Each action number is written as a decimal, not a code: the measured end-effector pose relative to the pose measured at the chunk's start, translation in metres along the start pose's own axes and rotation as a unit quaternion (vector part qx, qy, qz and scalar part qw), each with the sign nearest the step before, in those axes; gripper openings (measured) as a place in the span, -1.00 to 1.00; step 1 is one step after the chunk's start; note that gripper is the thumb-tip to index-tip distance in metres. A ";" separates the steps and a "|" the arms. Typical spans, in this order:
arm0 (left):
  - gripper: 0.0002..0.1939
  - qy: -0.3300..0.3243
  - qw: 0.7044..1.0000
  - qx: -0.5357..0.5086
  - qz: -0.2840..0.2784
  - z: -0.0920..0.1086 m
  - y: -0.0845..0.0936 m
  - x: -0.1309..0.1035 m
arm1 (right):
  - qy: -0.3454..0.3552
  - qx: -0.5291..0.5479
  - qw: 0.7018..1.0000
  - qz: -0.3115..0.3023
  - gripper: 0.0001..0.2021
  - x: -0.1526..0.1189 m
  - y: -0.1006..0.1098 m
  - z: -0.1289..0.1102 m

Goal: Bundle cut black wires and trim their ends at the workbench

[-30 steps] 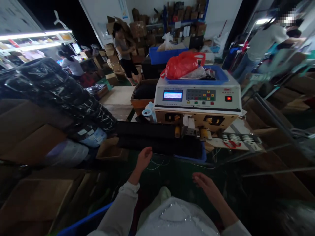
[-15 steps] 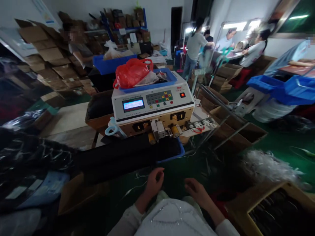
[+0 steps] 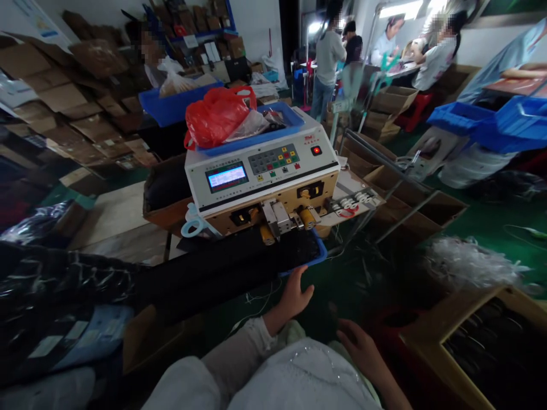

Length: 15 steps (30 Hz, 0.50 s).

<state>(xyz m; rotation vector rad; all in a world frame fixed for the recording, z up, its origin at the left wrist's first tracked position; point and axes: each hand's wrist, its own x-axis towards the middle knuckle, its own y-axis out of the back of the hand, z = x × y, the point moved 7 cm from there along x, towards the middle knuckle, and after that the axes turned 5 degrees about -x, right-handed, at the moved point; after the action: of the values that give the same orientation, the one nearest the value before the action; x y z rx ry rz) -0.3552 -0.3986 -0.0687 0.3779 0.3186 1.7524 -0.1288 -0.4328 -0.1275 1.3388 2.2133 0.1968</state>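
Note:
My left hand (image 3: pixel 294 296) is open, thumb apart from the fingers, its fingertips by the front rim of a blue tray (image 3: pixel 321 257). Whether it touches the rim I cannot tell. Low beside my lap, my right hand (image 3: pixel 359 341) hangs open and slightly blurred, holding nothing that shows. Just beyond the tray stands a white and tan machine (image 3: pixel 273 188) with a lit screen (image 3: pixel 227 177), a keypad and yellow rollers. Black material (image 3: pixel 205 279) stretches leftward from beneath its front.
On the machine, a red plastic bag (image 3: pixel 220 117) rests in another blue tray. A carton of dark coiled items (image 3: pixel 482 336) is at lower right. Metal rails (image 3: pixel 384 154) and cartons stand to the right. Several people work at the back.
My left hand has reached forward and right to the blue tray's rim, its fingers straightening. My right hand has dropped lower and closer to my body. The view has shifted slightly.

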 end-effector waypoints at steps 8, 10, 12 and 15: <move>-0.40 0.050 0.993 0.047 -0.097 0.012 -0.062 -0.044 | -0.012 0.000 1.000 0.012 -0.55 -0.019 0.057 0.035; -0.43 0.085 0.976 0.100 -0.176 0.011 -0.086 -0.062 | -0.022 -0.008 1.000 0.019 -0.55 -0.026 0.077 0.055; -0.46 0.129 0.940 0.175 -0.262 0.006 -0.107 -0.079 | -0.028 -0.016 0.999 0.039 -0.58 -0.033 0.098 0.076; -0.48 0.160 0.885 0.270 -0.343 0.004 -0.129 -0.095 | -0.026 -0.013 0.996 0.084 -0.62 -0.046 0.129 0.101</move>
<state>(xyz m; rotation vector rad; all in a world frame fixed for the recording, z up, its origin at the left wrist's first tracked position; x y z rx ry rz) -0.2207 -0.4646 -0.1259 0.3105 1.0588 0.9920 0.0403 -0.4234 -0.1448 1.4998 2.0488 0.2476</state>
